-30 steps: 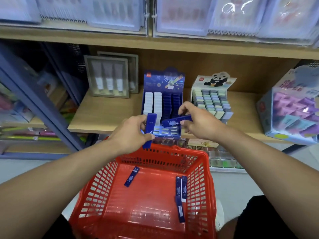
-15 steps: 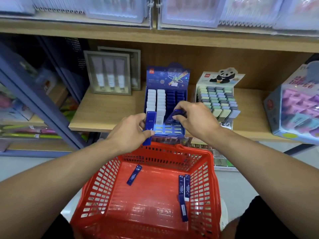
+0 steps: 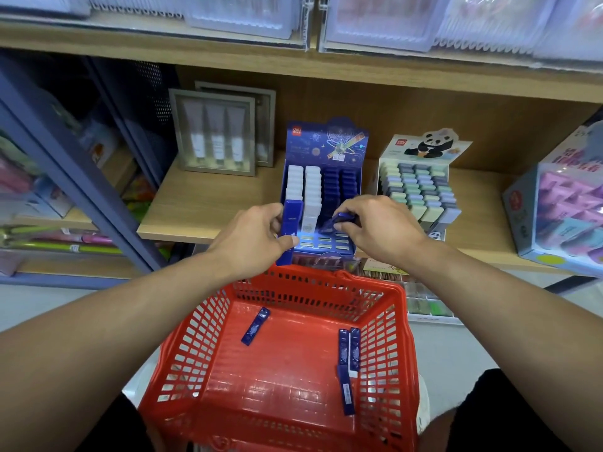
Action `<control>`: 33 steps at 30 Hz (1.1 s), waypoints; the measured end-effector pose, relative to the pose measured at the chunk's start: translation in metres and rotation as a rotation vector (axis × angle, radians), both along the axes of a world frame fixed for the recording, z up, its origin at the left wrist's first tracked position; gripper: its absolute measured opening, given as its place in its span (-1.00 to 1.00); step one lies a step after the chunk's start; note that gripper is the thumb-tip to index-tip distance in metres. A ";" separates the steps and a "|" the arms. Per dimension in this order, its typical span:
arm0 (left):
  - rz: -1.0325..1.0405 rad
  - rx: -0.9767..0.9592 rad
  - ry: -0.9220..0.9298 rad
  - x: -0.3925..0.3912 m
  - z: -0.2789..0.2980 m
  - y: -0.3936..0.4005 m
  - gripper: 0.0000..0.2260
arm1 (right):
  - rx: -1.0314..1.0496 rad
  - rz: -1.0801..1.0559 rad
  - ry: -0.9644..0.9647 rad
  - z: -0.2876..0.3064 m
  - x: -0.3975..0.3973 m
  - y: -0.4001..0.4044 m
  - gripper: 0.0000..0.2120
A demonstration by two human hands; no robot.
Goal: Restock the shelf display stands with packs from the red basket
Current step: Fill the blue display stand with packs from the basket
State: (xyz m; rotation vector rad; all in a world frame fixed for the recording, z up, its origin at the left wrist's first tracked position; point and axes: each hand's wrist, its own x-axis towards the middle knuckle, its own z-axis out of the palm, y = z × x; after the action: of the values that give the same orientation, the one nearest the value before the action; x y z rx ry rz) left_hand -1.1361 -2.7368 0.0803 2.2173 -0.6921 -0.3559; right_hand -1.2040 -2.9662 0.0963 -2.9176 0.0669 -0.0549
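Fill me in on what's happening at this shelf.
A person is restocking the blue display stand on the wooden shelf with dark blue packs. The left hand grips one blue pack upright at the stand's left front, while the right hand pinches another pack and angles it into the stand's dark blue rows. The red basket sits below, with four blue packs lying on its floor: one near the middle, three by the right wall.
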 end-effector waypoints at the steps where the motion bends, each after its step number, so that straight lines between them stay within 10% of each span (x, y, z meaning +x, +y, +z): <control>1: -0.005 0.001 -0.005 0.000 0.000 0.000 -0.88 | 0.003 0.005 0.001 -0.001 0.000 0.001 -0.77; 33: -0.025 0.015 -0.043 0.001 -0.005 0.002 -0.86 | 0.056 -0.136 -0.233 0.005 0.024 0.006 -0.88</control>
State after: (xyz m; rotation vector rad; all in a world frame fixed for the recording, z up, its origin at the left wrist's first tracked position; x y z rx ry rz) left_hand -1.1353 -2.7344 0.0754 2.2375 -0.7428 -0.3279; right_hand -1.1802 -2.9602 0.1017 -2.8241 0.2243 -0.4070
